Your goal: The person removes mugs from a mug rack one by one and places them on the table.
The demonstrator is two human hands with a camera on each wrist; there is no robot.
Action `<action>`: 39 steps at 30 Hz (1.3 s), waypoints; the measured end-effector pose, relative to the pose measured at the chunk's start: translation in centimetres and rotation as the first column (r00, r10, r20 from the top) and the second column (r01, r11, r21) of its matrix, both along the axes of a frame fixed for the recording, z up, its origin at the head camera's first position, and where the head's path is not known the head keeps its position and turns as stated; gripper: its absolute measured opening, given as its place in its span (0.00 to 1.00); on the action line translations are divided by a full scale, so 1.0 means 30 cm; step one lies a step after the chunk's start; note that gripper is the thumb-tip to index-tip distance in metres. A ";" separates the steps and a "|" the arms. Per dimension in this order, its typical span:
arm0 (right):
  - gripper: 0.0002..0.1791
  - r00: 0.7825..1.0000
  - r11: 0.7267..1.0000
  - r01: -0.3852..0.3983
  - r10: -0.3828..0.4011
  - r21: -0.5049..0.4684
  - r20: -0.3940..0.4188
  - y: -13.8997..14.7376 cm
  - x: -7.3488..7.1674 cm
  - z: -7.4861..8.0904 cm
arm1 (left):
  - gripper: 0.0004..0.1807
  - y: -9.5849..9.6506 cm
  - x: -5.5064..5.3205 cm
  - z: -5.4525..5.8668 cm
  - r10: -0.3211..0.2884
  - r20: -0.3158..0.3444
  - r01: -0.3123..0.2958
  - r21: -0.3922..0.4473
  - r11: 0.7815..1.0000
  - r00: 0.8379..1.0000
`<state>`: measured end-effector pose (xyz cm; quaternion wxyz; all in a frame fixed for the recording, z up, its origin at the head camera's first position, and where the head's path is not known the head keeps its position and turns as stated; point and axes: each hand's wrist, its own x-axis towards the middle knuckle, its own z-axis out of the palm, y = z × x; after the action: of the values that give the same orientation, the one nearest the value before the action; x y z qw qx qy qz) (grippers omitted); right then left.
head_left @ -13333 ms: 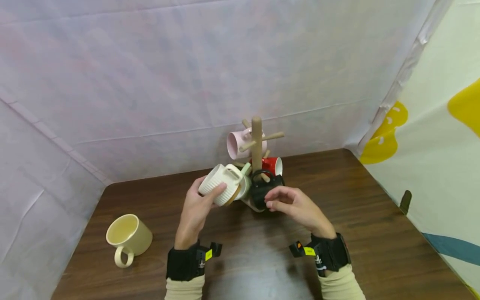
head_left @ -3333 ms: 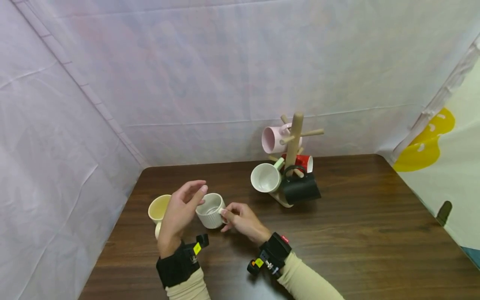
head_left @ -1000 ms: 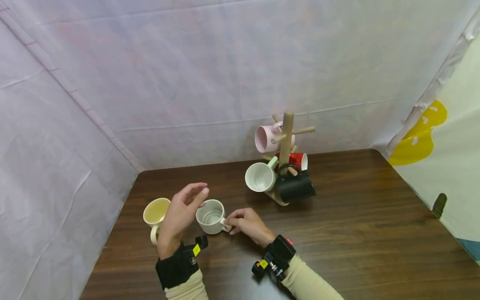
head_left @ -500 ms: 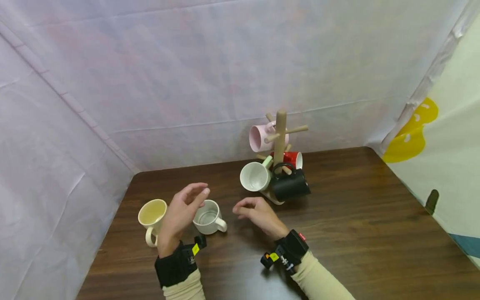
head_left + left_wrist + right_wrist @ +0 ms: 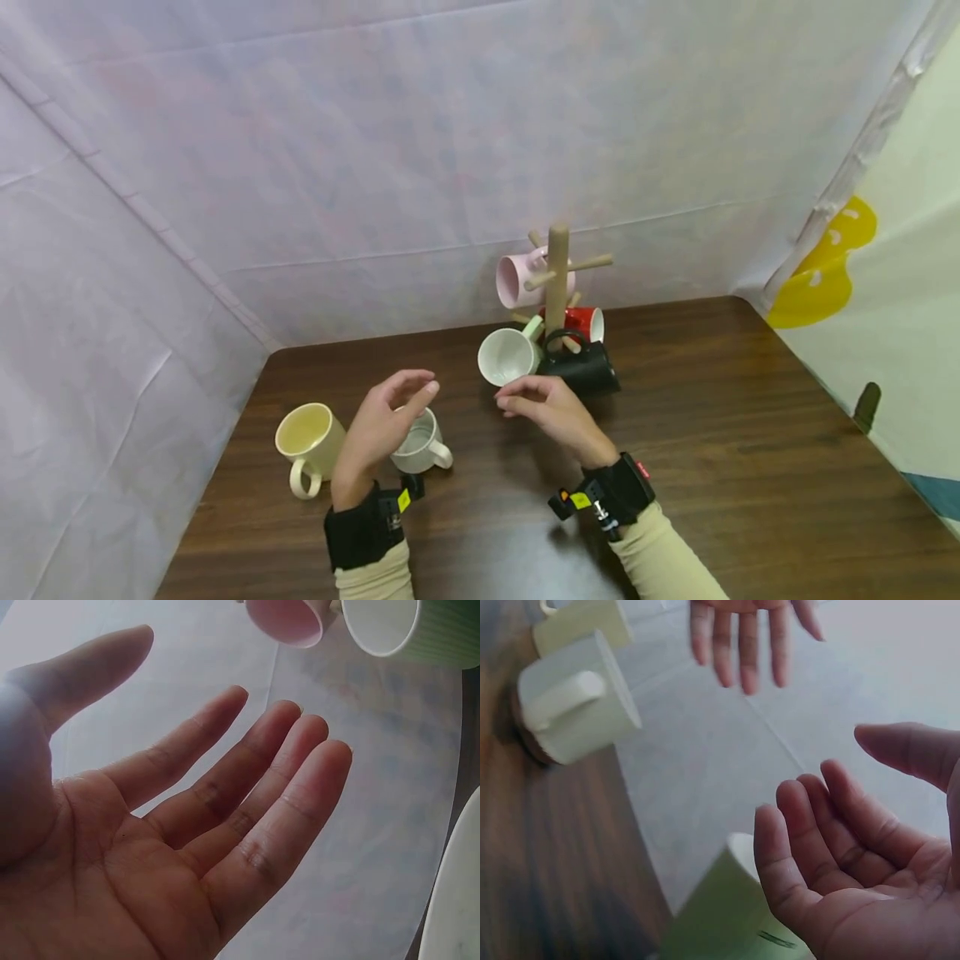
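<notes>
The left hand (image 5: 381, 429) and right hand (image 5: 555, 412) hover empty, fingers (image 5: 289, 821) loosely bent. Pegs (image 5: 591, 262) through handles (image 5: 533, 327) hold mugs (image 5: 507, 358) up on the rack (image 5: 557, 283).

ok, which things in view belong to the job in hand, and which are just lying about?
Likely the job:
mug rack
pink mug, red mug, black mug, pale green mug, all on it
white mug, yellow mug, off it
left hand, right hand, both empty

Just around:
brown table
cloth backdrop
wrist straps
</notes>
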<state>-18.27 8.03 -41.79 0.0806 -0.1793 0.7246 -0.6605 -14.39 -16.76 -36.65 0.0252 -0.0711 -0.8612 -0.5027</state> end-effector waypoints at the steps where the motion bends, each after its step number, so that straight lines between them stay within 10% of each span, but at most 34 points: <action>1: 0.14 1.000 1.000 0.001 -0.001 -0.002 -0.011 0.011 -0.001 0.006 | 0.24 0.005 0.000 -0.002 -0.004 -0.005 0.004 -0.005 1.000 1.000; 19: 0.16 0.999 0.965 0.036 -0.043 -0.261 -0.020 0.167 -0.028 0.077 | 0.21 0.107 -0.023 -0.010 -0.067 -0.036 0.065 -0.076 0.995 0.997; 28: 0.09 0.996 0.897 0.072 -0.088 -0.437 -0.018 0.285 -0.036 0.092 | 0.19 0.145 -0.026 -0.022 -0.094 -0.026 0.092 -0.057 0.994 0.995; 39: 0.15 0.975 0.886 0.215 -0.217 -0.410 0.042 0.393 -0.062 0.054 | 0.19 0.167 -0.024 -0.019 -0.107 -0.014 0.106 -0.061 0.992 0.994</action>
<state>-20.15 19.83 -40.18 -0.0349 -0.1120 0.5845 -0.8029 -15.11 -11.74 -37.21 0.0038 -0.1221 -0.8707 -0.4764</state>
